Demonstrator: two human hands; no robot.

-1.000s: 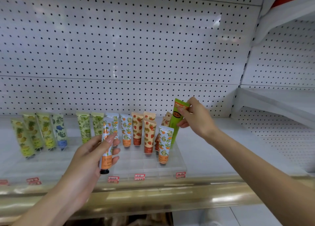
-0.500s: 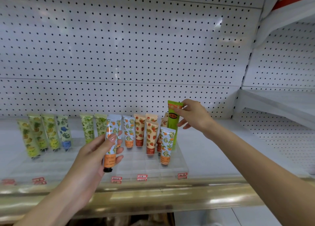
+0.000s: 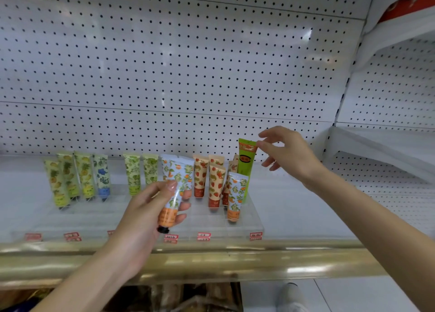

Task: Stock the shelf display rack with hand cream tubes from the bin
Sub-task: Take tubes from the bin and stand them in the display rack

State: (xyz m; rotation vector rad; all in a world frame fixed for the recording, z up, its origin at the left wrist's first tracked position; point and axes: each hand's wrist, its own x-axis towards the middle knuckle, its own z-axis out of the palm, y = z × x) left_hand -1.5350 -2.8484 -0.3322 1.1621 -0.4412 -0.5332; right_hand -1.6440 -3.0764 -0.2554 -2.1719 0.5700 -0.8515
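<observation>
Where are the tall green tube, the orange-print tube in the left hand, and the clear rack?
tall green tube (image 3: 246, 177): head view, lower green body.
orange-print tube (image 3: 167, 216): head view, orange band above cap.
clear rack (image 3: 249, 222): head view, bare front-right corner.

Tubes (image 3: 200, 178) in rack (image 3: 244, 224) on shelf (image 3: 296, 208)

The held tube (image 3: 174, 202) is smooth, glossy printed plastic. Its cap (image 3: 163, 229), just below the left hand (image 3: 141, 217) grip, is black plastic.

- Display rack (image 3: 211, 224), behind the grip: clear, glossy plastic.
- Price labels (image 3: 203, 235), below and right of the grip: red paper, matt.
- Shelf rail (image 3: 211, 262), under the grip: gold-toned metal, polished.
- Pegboard (image 3: 188, 76), above the grip: white perforated metal, faint sheen.
- Green tube (image 3: 246, 163), right of the grip: smooth plastic.
</observation>
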